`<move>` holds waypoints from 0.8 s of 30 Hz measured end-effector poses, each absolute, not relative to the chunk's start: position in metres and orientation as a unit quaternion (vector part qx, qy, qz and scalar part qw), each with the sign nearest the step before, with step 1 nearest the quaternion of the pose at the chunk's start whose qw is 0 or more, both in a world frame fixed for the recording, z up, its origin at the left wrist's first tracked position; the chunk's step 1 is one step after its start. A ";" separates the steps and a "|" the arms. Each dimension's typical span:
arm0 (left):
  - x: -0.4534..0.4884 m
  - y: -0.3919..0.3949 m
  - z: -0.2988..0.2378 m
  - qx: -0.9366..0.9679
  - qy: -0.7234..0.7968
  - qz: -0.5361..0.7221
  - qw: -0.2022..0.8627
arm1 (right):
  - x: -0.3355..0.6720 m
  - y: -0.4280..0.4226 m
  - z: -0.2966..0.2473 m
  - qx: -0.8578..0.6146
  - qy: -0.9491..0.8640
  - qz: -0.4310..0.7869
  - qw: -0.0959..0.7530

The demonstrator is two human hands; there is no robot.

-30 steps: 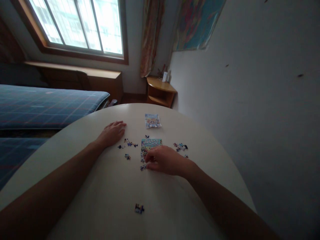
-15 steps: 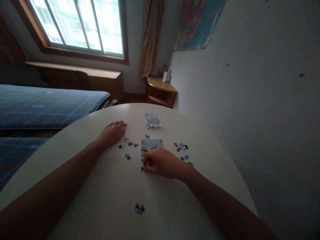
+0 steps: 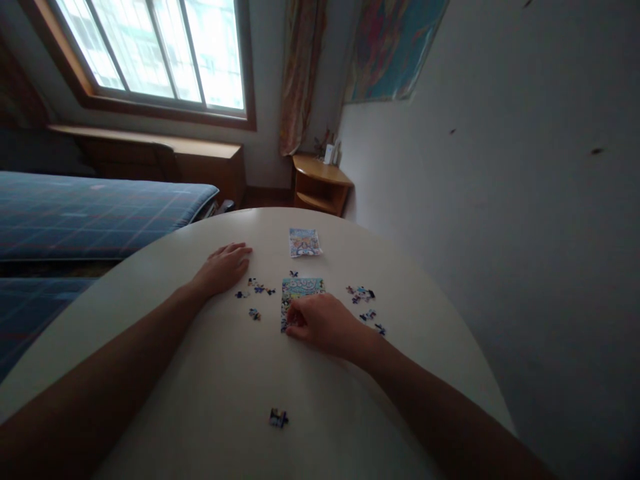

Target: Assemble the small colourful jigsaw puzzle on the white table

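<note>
A partly built jigsaw puzzle (image 3: 301,289) lies in the middle of the round white table (image 3: 210,373). My right hand (image 3: 320,322) rests on its lower part, fingers curled and pressed down at the bottom-left corner; what they hold, if anything, is hidden. My left hand (image 3: 224,267) lies flat on the table to the left, fingers stretched out and empty. Loose pieces (image 3: 256,291) are scattered just right of that hand. More loose pieces (image 3: 365,301) lie right of the puzzle. A single piece (image 3: 278,418) sits alone near me.
A small picture card (image 3: 305,242) lies beyond the puzzle. A bed with a blue plaid cover (image 3: 90,212) stands at the left, a wooden corner shelf (image 3: 320,181) behind the table, and a wall close on the right.
My right hand has drawn slightly up and left, and the piece that stuck out at the puzzle's bottom-left corner no longer shows apart. My left hand has stayed put.
</note>
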State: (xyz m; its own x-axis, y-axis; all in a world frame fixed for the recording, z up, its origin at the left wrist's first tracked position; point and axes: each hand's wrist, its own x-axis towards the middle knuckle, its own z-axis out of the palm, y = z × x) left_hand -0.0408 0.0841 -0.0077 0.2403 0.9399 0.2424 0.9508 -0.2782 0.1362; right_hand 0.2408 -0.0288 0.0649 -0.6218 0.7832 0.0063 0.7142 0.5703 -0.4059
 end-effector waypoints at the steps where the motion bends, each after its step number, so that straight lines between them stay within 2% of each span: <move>1: -0.041 0.084 -0.008 -0.787 -0.601 -0.139 0.020 | 0.241 -0.029 0.066 -0.426 -0.881 0.185 0.093; 6: -0.041 0.084 -0.007 -0.786 -0.602 -0.138 0.021 | 0.241 -0.033 0.075 -0.419 -0.882 0.204 0.076; 12: -0.041 0.084 -0.007 -0.784 -0.605 -0.135 0.022 | 0.239 -0.040 0.084 -0.411 -0.894 0.177 0.009; 20: -0.041 0.084 -0.007 -0.784 -0.607 -0.131 0.027 | 0.254 -0.033 0.098 -0.379 -0.902 0.208 -0.011; 24: -0.041 0.084 -0.006 -0.783 -0.607 -0.131 0.024 | 0.291 -0.014 0.118 -0.479 -0.858 0.182 -0.015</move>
